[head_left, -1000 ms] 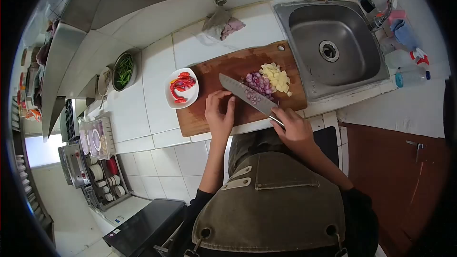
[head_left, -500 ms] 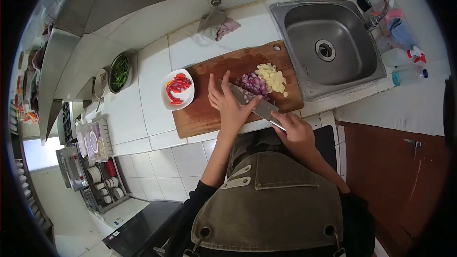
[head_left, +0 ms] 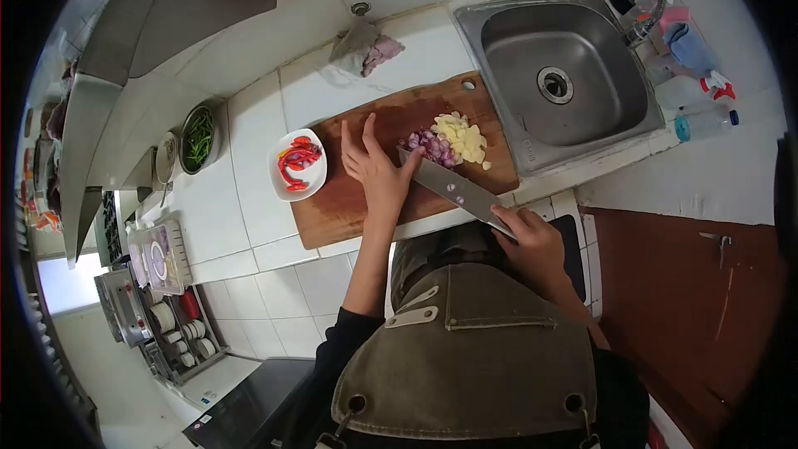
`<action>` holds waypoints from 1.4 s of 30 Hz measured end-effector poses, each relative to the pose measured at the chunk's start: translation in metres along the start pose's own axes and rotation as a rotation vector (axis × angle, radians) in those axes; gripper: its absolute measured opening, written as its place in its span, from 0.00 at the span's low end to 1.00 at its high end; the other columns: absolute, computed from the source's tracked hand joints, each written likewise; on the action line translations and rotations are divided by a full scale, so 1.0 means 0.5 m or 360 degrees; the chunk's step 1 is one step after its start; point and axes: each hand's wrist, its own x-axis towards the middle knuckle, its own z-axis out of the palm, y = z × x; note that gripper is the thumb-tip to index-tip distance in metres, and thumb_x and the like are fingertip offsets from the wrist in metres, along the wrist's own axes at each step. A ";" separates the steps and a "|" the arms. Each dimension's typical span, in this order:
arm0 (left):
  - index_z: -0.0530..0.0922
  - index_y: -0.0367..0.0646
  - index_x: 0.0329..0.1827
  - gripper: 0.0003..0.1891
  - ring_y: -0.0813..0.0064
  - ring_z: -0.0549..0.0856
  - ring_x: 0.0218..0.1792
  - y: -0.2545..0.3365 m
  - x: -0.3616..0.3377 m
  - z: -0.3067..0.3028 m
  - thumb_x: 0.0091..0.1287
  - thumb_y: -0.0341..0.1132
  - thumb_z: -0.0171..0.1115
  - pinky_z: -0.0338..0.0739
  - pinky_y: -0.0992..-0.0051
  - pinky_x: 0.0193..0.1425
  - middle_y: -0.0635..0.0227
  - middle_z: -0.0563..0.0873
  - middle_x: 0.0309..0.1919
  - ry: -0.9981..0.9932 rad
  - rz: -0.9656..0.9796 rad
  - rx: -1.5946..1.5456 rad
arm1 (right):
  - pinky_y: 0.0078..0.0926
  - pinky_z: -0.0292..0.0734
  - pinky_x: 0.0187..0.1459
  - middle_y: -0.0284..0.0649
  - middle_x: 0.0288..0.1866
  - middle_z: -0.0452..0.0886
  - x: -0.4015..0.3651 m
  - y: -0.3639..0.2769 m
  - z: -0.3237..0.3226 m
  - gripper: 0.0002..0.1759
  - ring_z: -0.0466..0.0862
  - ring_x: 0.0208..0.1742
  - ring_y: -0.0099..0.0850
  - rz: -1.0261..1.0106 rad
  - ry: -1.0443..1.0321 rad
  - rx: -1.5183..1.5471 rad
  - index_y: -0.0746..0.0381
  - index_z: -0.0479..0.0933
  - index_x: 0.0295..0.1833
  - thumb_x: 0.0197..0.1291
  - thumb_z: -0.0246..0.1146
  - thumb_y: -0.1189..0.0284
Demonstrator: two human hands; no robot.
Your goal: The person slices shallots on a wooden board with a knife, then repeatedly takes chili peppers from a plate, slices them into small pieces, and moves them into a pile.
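Note:
My right hand [head_left: 533, 241] is closed round the handle of a kitchen knife [head_left: 457, 190]. Its broad blade slants up and left over the near edge of a wooden cutting board [head_left: 332, 218], with a few purple bits stuck to it. My left hand [head_left: 378, 168] has its fingers spread, the thumb by the blade's tip. Just beyond the blade lies a pile of chopped shallots [head_left: 431, 148], touching a pile of chopped garlic [head_left: 461, 139]. A white bowl [head_left: 278, 164] at the board's left end holds red chillies [head_left: 298, 160].
A steel sink [head_left: 532, 137] with a tap adjoins the board's right side. Behind the board lies a crumpled cloth [head_left: 378, 54]. To the left stands a metal bowl of green chillies [head_left: 198, 140]. Spray and water bottles [head_left: 706, 125] stand right of the sink.
The knife has drawn back toward me and right, out from against the shallots, so more of its blade shows. My left hand has shifted slightly left, fingers still spread. The view has moved a little.

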 end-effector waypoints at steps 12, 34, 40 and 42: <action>0.62 0.50 0.76 0.51 0.40 0.50 0.77 0.069 -0.047 -0.029 0.49 0.51 0.81 0.43 0.42 0.77 0.42 0.47 0.78 -0.0379 0.0227 -0.0435 | 0.37 0.82 0.37 0.40 0.37 0.82 0.017 -0.011 -0.005 0.25 0.85 0.37 0.43 0.0060 -0.0060 0.0056 0.50 0.81 0.58 0.52 0.74 0.73; 0.82 0.46 0.55 0.19 0.47 0.63 0.71 -0.027 -0.009 0.003 0.62 0.38 0.73 0.55 0.50 0.73 0.52 0.66 0.72 0.0026 0.0002 -0.0250 | 0.29 0.82 0.37 0.43 0.43 0.87 -0.008 0.051 -0.098 0.23 0.87 0.37 0.37 0.0159 -0.0071 0.0477 0.58 0.81 0.57 0.54 0.75 0.75; 0.87 0.48 0.47 0.08 0.53 0.67 0.68 -0.017 -0.020 -0.022 0.68 0.33 0.65 0.56 0.53 0.72 0.63 0.75 0.67 0.0078 0.0052 -0.0165 | 0.22 0.77 0.34 0.44 0.37 0.87 0.019 0.048 -0.107 0.21 0.85 0.31 0.26 0.0414 -0.0262 0.0489 0.61 0.80 0.57 0.57 0.73 0.77; 0.86 0.50 0.51 0.10 0.56 0.69 0.67 -0.021 -0.015 -0.049 0.69 0.31 0.63 0.56 0.55 0.72 0.62 0.75 0.67 0.0142 0.0030 -0.0134 | 0.20 0.75 0.34 0.41 0.35 0.86 0.026 0.050 -0.089 0.21 0.82 0.30 0.22 0.0334 -0.0231 0.0640 0.61 0.80 0.58 0.58 0.72 0.76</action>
